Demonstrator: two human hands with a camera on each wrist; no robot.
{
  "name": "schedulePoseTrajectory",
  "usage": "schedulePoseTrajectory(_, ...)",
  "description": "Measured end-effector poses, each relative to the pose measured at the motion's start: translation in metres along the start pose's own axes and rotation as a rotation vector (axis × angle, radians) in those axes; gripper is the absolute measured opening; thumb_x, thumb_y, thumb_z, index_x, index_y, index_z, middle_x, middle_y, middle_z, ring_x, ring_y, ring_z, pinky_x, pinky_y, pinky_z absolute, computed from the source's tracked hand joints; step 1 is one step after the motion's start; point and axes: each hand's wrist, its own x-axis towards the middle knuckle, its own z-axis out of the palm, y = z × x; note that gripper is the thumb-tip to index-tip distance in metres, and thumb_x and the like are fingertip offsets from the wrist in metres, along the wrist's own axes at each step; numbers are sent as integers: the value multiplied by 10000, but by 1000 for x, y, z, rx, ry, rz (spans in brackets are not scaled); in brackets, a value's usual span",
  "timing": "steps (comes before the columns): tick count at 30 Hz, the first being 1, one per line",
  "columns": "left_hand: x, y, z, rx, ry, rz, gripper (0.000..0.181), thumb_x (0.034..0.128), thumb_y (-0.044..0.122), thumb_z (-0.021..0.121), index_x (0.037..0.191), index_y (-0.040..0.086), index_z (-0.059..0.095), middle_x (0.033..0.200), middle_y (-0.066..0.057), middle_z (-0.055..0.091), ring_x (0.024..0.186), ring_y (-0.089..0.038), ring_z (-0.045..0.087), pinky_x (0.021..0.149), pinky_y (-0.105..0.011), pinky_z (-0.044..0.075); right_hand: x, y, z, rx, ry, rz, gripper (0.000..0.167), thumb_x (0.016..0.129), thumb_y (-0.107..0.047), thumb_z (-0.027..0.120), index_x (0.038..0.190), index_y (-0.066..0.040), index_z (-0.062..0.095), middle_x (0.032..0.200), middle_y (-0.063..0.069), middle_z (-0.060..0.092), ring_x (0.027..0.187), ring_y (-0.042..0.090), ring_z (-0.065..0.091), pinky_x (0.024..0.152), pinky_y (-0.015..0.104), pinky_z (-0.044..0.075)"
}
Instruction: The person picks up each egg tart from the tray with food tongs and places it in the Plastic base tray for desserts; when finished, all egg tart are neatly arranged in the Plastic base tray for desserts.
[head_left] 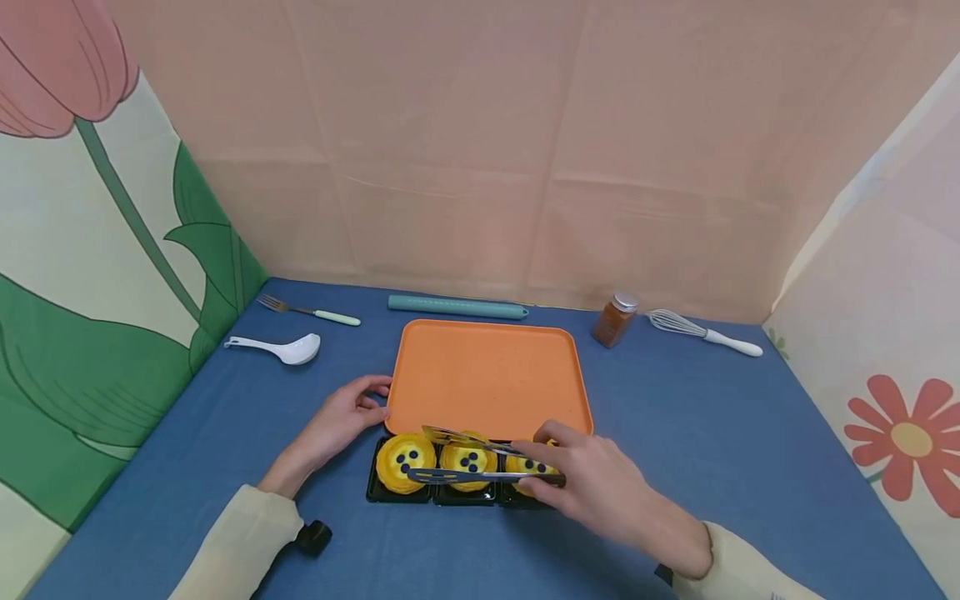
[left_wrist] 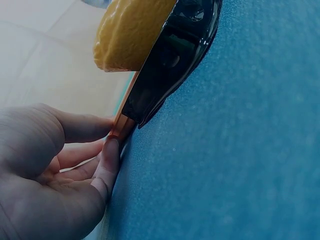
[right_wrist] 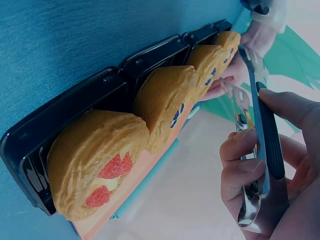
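My left hand (head_left: 341,421) pinches the left edge of an orange tray (head_left: 487,379) between thumb and fingers; the left wrist view shows the tray's corner (left_wrist: 120,122) there. In my right hand (head_left: 592,479) are metal tongs (right_wrist: 267,130) with dark grips, their two arms apart and nothing between them. The tongs reach leftward above a black plastic container (head_left: 399,497) at the tray's near side. Yellow egg tarts with blue dots, such as the leftmost tart (head_left: 405,463), sit in its compartments. A tart with red pieces (right_wrist: 97,162) shows in the right wrist view; my right hand covers that end from above.
Beyond the tray lies a teal rolling pin (head_left: 457,307). A fork (head_left: 307,311) and a white ladle (head_left: 288,350) are at the left. On the right stand a spice jar (head_left: 615,320) and a whisk (head_left: 701,332) lying flat. Fabric walls border the blue table (head_left: 697,425).
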Motion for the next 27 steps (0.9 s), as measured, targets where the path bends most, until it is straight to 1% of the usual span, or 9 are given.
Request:
schedulePoseTrajectory(2, 0, 0, 0, 0, 0, -1, 497, 985, 113, 657, 1442, 2, 500, 1298, -154, 563, 978, -234, 584, 871, -395, 484, -1, 1, 0, -1, 14, -6, 391, 897, -349, 780, 1267, -236, 727, 1011, -77, 580, 517, -11, 396, 448, 205, 357)
schedulePoseTrajectory(6, 0, 0, 0, -2, 3, -4, 492, 986, 111, 657, 1442, 8, 504, 1301, -152, 565, 979, -235, 586, 873, -390, 486, -4, 2, -3, -1, 69, -4, 384, 887, -338, 793, 1256, -248, 731, 1004, -89, 582, 531, -22, 407, 463, 195, 373)
schedulePoseTrajectory(11, -1, 2, 0, 4, 2, -9, 488, 987, 127, 657, 1440, 19, 510, 1300, -148, 567, 969, -229, 593, 860, -390, 489, -11, 5, -7, -7, 133, 51, 407, 853, -319, 830, 1245, -267, 734, 1002, -107, 573, 591, -10, 431, 491, 188, 400)
schedulePoseTrajectory(14, -1, 2, 0, 13, 0, -9, 491, 989, 137, 654, 1444, 21, 507, 1299, -148, 565, 967, -226, 595, 860, -388, 488, -16, 8, -10, -1, 176, 82, 411, 828, -306, 855, 1222, -271, 744, 992, -116, 580, 594, -7, 427, 479, 193, 390)
schedulePoseTrajectory(19, -1, 0, -1, 24, 4, -21, 491, 989, 144, 656, 1448, 45, 511, 1295, -137, 568, 980, -230, 597, 868, -370, 490, -30, 17, -14, 29, 237, 123, 401, 813, -272, 869, 1197, -269, 755, 986, -123, 602, 629, -21, 444, 485, 199, 391)
schedulePoseTrajectory(22, -1, 0, -1, 24, 8, -22, 490, 987, 140, 658, 1446, 46, 514, 1289, -136, 570, 979, -233, 596, 864, -369, 490, -40, 23, -17, 42, 257, 170, 399, 814, -259, 866, 1198, -267, 757, 996, -140, 605, 632, -19, 457, 496, 204, 402)
schedulePoseTrajectory(27, -1, 1, -1, 17, 14, -26, 488, 985, 138, 661, 1441, 40, 518, 1287, -135, 570, 972, -232, 588, 861, -375, 489, -58, 38, -21, 88, 296, 303, 382, 826, -222, 854, 1195, -230, 758, 971, -130, 602, 637, 20, 489, 506, 231, 430)
